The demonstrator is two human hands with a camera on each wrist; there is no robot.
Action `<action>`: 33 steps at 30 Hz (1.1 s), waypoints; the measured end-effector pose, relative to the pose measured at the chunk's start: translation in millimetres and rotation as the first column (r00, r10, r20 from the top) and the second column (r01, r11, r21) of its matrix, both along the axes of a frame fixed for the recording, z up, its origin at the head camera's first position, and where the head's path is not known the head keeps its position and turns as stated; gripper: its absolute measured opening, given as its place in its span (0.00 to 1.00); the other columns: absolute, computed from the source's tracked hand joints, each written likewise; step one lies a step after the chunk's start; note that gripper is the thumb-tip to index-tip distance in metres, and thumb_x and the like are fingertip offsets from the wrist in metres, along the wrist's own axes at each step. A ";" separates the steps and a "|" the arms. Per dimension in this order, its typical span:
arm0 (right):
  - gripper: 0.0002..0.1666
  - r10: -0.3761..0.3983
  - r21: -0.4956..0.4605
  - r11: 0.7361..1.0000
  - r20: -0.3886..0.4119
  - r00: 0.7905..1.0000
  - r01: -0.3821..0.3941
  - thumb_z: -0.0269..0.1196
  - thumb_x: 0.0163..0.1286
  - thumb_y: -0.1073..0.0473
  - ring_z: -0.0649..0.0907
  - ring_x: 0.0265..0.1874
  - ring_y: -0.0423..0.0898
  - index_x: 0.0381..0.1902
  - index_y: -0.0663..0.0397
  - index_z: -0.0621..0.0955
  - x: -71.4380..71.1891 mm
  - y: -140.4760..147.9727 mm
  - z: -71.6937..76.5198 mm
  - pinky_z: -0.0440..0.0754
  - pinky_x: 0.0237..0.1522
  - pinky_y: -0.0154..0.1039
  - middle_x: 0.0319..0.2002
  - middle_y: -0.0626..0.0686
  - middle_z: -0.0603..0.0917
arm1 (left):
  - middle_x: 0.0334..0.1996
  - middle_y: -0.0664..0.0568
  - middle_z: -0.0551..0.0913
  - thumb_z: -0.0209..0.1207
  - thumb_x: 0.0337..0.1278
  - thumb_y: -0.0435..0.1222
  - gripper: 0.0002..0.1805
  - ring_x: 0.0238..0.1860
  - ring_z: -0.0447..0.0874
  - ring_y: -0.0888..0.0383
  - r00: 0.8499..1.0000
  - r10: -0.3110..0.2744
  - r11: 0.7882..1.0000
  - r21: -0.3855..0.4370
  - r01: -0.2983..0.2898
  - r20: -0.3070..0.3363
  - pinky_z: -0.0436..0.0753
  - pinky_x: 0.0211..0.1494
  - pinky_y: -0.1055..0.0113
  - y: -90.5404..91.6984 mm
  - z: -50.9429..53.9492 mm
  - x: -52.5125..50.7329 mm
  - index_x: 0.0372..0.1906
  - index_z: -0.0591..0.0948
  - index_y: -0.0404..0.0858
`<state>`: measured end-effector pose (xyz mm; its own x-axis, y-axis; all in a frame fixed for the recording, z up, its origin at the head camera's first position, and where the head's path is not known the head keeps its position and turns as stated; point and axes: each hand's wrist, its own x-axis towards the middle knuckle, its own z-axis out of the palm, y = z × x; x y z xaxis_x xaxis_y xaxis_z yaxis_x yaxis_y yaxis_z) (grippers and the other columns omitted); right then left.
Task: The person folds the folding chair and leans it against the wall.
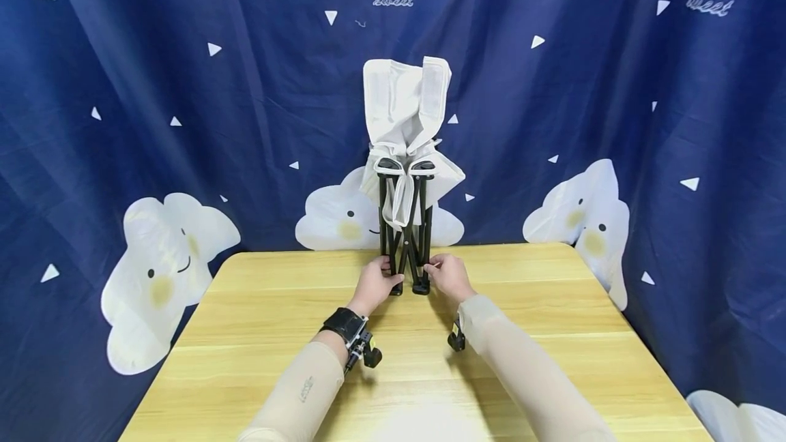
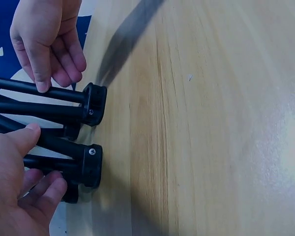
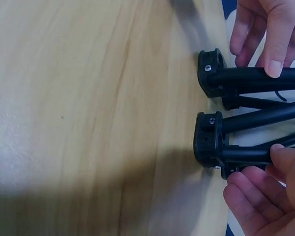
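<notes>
A folded chair stands upright near the back edge of the table, its white fabric bunched above black crossed legs. Black plastic feet with screws cap the leg ends and meet the tabletop. Low on the left side, my left hand grips a leg, thumb in front and fingers curled behind. On the opposite side my right hand holds another leg between thumb and fingers, close to its foot. Some fingertips are hidden behind the tubes.
The wooden table extends toward me. Right behind it hangs a dark blue curtain with clouds and triangles. A black wrist camera hangs below my left wrist, another below the right.
</notes>
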<state>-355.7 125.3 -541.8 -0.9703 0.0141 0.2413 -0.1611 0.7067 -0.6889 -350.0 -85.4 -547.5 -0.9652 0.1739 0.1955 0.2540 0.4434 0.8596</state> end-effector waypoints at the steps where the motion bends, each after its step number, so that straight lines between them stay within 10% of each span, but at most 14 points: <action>1: 0.09 -0.005 0.004 1.000 0.000 1.000 0.005 0.71 0.74 0.61 0.91 0.39 0.55 0.40 0.63 0.91 -0.7 0.3 0.0 0.89 0.48 0.53 0.36 0.59 0.94 | 0.53 0.28 0.87 0.72 0.67 0.30 0.25 0.51 0.92 0.37 1.000 0.008 1.000 0.001 -0.008 -0.004 0.92 0.57 0.48 0.3 0.0 0.0 0.64 0.80 0.23; 19: 0.16 -0.041 0.017 0.999 0.068 0.997 0.040 0.70 0.76 0.56 0.90 0.39 0.56 0.31 0.61 0.91 -4.2 3.2 2.5 0.87 0.52 0.56 0.34 0.56 0.93 | 0.50 0.31 0.89 0.73 0.66 0.34 0.24 0.52 0.92 0.37 0.998 0.063 0.997 -0.043 -0.063 -0.001 0.90 0.59 0.46 4.4 -0.7 -4.8 0.60 0.81 0.24; 33: 0.19 -0.013 -0.020 1.000 0.006 1.000 0.014 0.70 0.76 0.53 0.91 0.46 0.61 0.48 0.67 0.88 0.5 9.3 20.8 0.88 0.55 0.58 0.45 0.64 0.93 | 0.56 0.30 0.87 0.73 0.67 0.38 0.31 0.57 0.90 0.37 0.999 0.052 0.995 -0.084 -0.052 0.002 0.89 0.63 0.46 -9.2 19.4 -7.4 0.67 0.78 0.23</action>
<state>-355.1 134.5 -521.0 -0.9714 0.0320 0.2354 -0.1477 0.6946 -0.7041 -357.5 -94.7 -528.1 -0.9740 0.1394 0.1785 0.2256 0.5267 0.8196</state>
